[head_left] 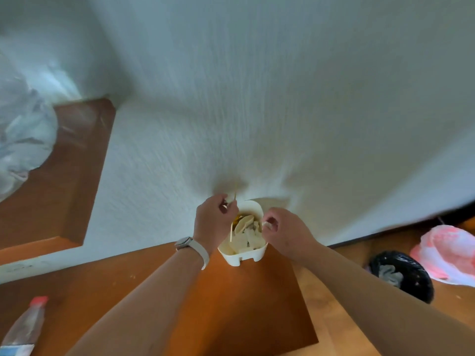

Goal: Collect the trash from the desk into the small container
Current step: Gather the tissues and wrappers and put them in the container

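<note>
Above the container [253, 253], the left hand [213, 219] pinches a light, stiff stick [235, 195] low down. The right hand [285, 229] pinches a soft scrap [266, 224], possibly tissue.

head camera, steep downward, close over desk [231, 304]

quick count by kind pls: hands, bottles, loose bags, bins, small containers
hands: 2, left hand pinching a stick, right hand pinching a scrap
bottle: 1
loose bags: 2, clear bag, pink bag
bin: 1
container: 1
total: 7
</note>
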